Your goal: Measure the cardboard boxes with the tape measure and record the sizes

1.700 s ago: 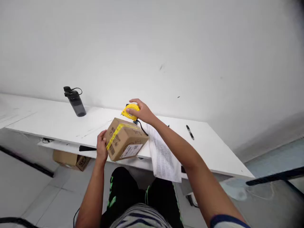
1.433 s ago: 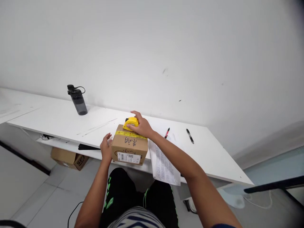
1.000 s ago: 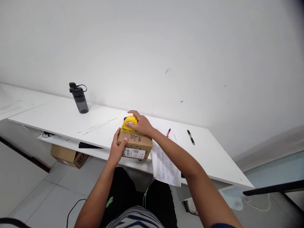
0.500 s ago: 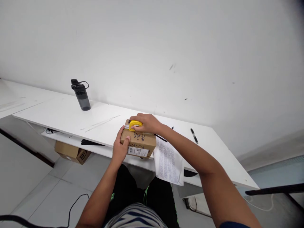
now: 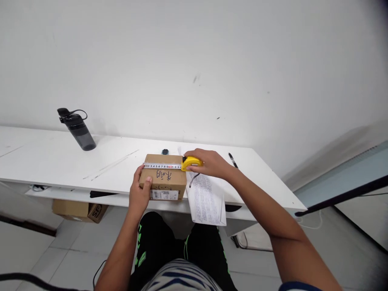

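Measuring tape laid across a parcel, seen from the head. The brown cardboard box (image 5: 163, 182), bearing a white printed label and dark handwriting, sits at the front edge of the long white table (image 5: 115, 159). The left hand (image 5: 140, 196) grips the box's left end, thumb pressed on its top and fingers bent over its side, near the tip of the silver metal blade (image 5: 160, 166). At the box's right end, the right hand (image 5: 209, 161) pinches the yellow plastic tape-measure case (image 5: 192, 163) between thumb and fingers; the blade (its black numerals facing up) spans the box top. Right of the box, a white sheet of paper (image 5: 207, 202) overhangs the table; behind the box lies a small teal-and-black object (image 5: 165, 152), and well to its left stands a dark translucent bottle (image 5: 79, 131).
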Motion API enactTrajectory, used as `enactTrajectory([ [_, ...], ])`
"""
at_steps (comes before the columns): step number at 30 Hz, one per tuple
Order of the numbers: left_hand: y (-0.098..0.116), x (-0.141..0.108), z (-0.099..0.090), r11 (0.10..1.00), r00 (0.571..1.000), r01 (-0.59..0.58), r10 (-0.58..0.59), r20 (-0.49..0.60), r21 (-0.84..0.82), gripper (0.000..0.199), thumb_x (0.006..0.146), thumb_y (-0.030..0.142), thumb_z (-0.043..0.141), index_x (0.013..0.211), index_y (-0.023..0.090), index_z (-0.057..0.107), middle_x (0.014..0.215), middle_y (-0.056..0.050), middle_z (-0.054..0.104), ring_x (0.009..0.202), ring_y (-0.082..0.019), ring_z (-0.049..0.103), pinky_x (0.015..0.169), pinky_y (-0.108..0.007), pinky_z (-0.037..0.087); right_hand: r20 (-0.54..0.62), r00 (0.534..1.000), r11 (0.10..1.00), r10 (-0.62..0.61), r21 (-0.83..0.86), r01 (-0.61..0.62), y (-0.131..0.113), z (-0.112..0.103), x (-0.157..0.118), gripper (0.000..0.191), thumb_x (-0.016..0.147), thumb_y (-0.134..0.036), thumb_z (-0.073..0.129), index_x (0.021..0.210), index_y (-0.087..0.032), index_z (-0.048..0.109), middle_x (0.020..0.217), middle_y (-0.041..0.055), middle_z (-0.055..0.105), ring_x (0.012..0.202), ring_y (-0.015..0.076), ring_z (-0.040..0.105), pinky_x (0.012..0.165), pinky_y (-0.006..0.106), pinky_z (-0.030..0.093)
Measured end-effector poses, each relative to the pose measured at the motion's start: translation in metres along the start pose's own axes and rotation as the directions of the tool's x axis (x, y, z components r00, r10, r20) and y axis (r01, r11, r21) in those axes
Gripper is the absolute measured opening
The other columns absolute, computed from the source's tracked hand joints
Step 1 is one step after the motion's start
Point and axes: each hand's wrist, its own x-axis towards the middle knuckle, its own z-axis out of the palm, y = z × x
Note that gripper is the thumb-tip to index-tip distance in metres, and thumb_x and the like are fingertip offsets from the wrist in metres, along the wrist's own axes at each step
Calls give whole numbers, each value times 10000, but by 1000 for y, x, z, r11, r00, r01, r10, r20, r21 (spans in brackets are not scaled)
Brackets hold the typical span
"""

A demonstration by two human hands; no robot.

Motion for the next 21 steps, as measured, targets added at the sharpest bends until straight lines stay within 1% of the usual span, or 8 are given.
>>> enactTrajectory([
  [3,0,0,4,998,999,-42,41,-19,-55,516,891,402,534,1386,263,498,1408,-59,544,1244,-252,547,1036,-364,457,14,1000,997,-21,75,20,-9,5,21,501,868,-530,592,1317,-310,553,1263,31,653,1024,235,635,779,340,478],
  [8,2,2,8,995,995,-72,68,-66,-65,513,884,365,532,1373,211,515,1427,-80,530,1302,-254,505,1096,-356,413,35,994,992,-106,66,104,-45,30,71,527,874,-506,583,1338,-262,523,1272,60,643,1036,246,623,785,336,474],
  [10,0,1,9,996,996,-57,53,-67,-73,568,890,376,533,1428,211,458,1438,-94,519,1298,-255,514,1095,-362,414,17,986,985,-163,62,162,-62,42,89,527,893,-507,557,1348,-248,502,1258,71,640,1004,235,622,756,315,463],
  [13,-3,-2,12,995,995,-35,25,-99,-92,705,895,408,542,1524,206,295,1465,-125,486,1315,-255,505,1091,-371,416,1,962,962,-274,20,274,-84,57,105,497,928,-478,524,1356,-227,486,1176,74,652,875,196,616,666,276,426],
  [15,-3,-5,16,995,989,-39,25,-143,-95,787,885,415,565,1551,207,201,1520,-139,417,1360,-252,463,1102,-368,405,-20,932,932,-361,-55,359,-94,62,106,464,952,-441,508,1353,-209,492,1105,75,658,813,179,593,637,271,402],
  [17,-2,-9,19,992,982,-58,37,-185,-108,854,869,416,598,1560,203,144,1552,-151,367,1383,-252,438,1111,-368,397,-63,891,889,-450,-125,440,-101,65,97,457,982,-454,456,1361,-202,494,1062,82,658,802,178,576,655,287,405],
  [19,-1,-11,22,989,976,-78,50,-211,-125,852,862,416,615,1551,187,171,1528,-162,401,1372,-255,453,1115,-373,398,-115,850,855,-515,-150,497,-104,66,79,492,998,-516,381,1378,-224,491,1049,86,661,835,190,580,705,315,429],
  [21,-1,-11,23,988,975,-89,60,-212,-127,774,870,415,608,1524,181,267,1496,-157,449,1357,-260,467,1123,-384,394,-157,837,852,-524,-118,510,-101,68,54,517,983,-584,357,1371,-279,509,1078,78,669,903,205,601,768,344,458],
])
